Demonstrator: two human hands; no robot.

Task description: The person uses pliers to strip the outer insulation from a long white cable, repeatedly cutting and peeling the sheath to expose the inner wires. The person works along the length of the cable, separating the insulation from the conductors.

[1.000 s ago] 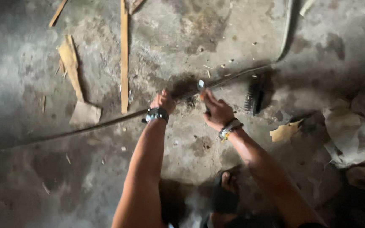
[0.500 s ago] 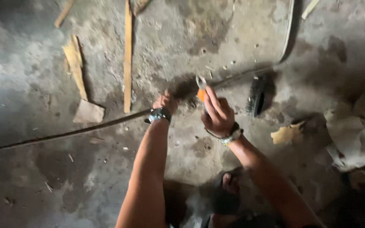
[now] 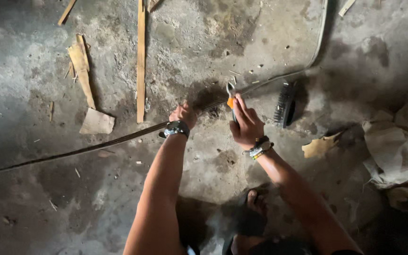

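A long dark cable [image 3: 95, 146] lies across the concrete floor and curves up toward the top right. My left hand [image 3: 183, 114], with a dark watch on the wrist, presses down on the cable and grips it. My right hand [image 3: 245, 123], with beaded bracelets on the wrist, is closed around orange-handled pliers [image 3: 231, 97]. The metal jaws of the pliers point up at the cable, just right of my left hand. Whether the jaws touch the cable is hard to tell.
A black brush [image 3: 284, 105] lies right of my right hand. Wooden strips [image 3: 140, 61] and splintered scraps [image 3: 82, 71] lie at the upper left. Crumpled brown paper [image 3: 397, 141] is piled at the right. My sandalled foot [image 3: 253, 212] is below.
My right hand has lifted the pliers upright, so the orange handle and metal jaws now show above the fist. My left hand stays on the cable.
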